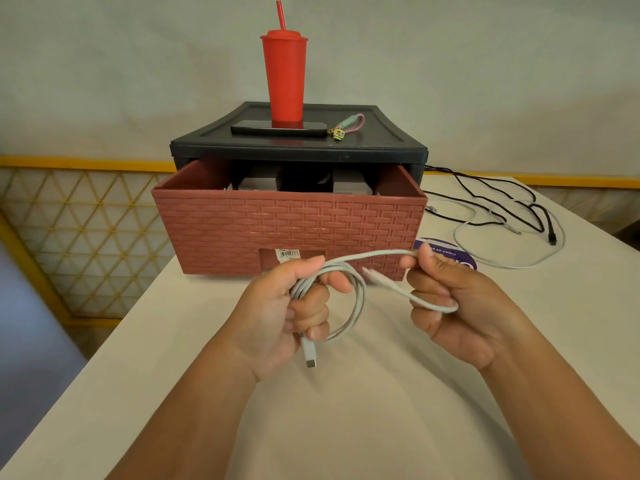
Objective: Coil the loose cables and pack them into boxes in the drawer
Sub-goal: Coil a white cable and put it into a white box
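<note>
My left hand [294,317] grips a partly coiled white cable [356,299], whose plug hangs below my fingers. My right hand [446,299] holds the free end of the same cable, a strand running between both hands. Both hands are above the white table, just in front of the brick-patterned red drawer [287,226], which is pulled out of its dark cabinet [301,147]. Inside the drawer, several boxes [349,188] show only their tops. Loose black cables [498,199] and a second white cable [491,258] lie on the table to the right.
A red tumbler with a straw [284,76], a dark phone [278,128] and a small keychain strap [346,128] sit on the cabinet top. A purple round object [446,252] lies right of the drawer. The table's left edge [114,327] drops to a yellow lattice partition.
</note>
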Tool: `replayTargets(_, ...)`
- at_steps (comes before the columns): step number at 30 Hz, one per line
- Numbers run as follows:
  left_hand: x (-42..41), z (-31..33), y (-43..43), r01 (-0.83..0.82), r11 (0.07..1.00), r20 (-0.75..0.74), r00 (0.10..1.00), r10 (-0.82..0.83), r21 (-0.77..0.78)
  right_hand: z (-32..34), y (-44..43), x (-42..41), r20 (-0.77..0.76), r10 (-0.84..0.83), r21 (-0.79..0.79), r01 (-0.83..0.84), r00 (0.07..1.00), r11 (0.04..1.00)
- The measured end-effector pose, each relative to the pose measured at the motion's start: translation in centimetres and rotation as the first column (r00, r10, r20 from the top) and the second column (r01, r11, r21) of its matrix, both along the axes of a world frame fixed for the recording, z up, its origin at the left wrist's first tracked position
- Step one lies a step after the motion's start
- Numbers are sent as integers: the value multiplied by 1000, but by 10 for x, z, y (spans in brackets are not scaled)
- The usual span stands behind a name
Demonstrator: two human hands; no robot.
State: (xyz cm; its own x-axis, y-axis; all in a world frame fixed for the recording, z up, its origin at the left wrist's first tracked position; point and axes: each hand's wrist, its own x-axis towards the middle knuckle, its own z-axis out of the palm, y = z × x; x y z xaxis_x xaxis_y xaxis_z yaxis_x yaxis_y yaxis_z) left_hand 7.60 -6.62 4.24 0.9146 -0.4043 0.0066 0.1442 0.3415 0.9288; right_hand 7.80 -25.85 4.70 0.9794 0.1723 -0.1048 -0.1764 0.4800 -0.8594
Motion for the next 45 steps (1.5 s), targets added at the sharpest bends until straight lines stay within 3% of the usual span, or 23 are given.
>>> replayTargets(4, 3, 1, 5, -31, 998, -31, 999, 30, -48, 0, -1, -1, 22, 58, -82, -56, 998, 995)
replayTargets(11, 9, -3, 2, -70, 910, -177, 984, -3, -409, -10, 19, -4, 53, 67, -269, -50, 996, 962)
replayTargets(15, 11, -6, 4, -81, 851, -207, 978, -33, -519, -14, 30, -6, 88, 118, -378, -77, 989, 922)
replayTargets(19, 13, -8, 5, -144, 828, -248, 969, 6, -542, -17, 35, -6, 115, 143, -447, -78, 983, 891)
replayTargets(24, 15, -9, 8, -186, 783, -260, 965, 32, -594, -23, 36, -3, 167, 152, -641, -10, 974, 768)
replayTargets(32, 20, -11, 11, -209, 721, -232, 970, 68, -661, -25, 39, -5, 143, 213, -736, -40, 966, 675)
replayTargets(41, 20, -11, 12, -130, 747, -156, 987, 36, -652, -23, 32, 2, 214, -90, -644, 210, 973, 736)
replayTargets(45, 17, -8, 11, -121, 772, -171, 985, 17, -624, -21, 28, 4, 40, -156, -303, 161, 987, 939)
